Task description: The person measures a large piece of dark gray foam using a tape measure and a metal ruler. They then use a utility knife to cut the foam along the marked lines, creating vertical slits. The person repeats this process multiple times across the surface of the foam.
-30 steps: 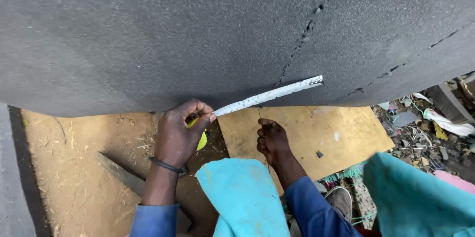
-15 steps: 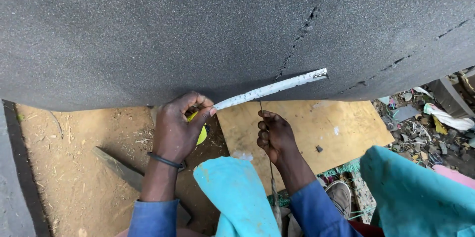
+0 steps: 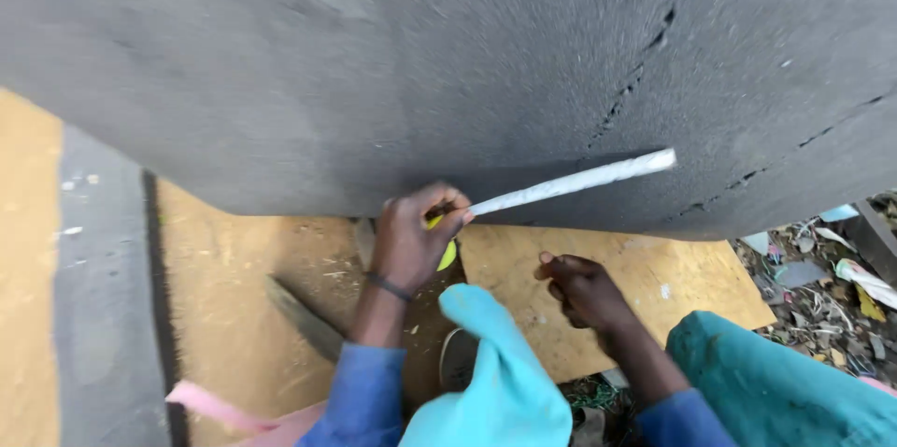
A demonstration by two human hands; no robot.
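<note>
My left hand (image 3: 413, 240) grips a yellow-handled tool (image 3: 445, 251) whose long silvery blade (image 3: 570, 182) slants up to the right along the lower edge of a large dark grey foam slab (image 3: 402, 64). My right hand (image 3: 581, 290) is closed below the blade, over a plywood board (image 3: 645, 288); whether it pinches anything is unclear. A dark band sits on my left wrist. Both arms wear blue sleeves.
Turquoise cloth (image 3: 500, 372) lies over my knees, more of it at the lower right (image 3: 775, 391). A grey strip (image 3: 103, 298) runs down the left beside sandy board. Scrap litter (image 3: 822, 307) lies at the right. A pink strip (image 3: 215, 408) shows at the bottom left.
The view has swung left and tilted. My right hand has dropped lower and away from the blade. The left hand keeps its hold on the tool at the slab's edge.
</note>
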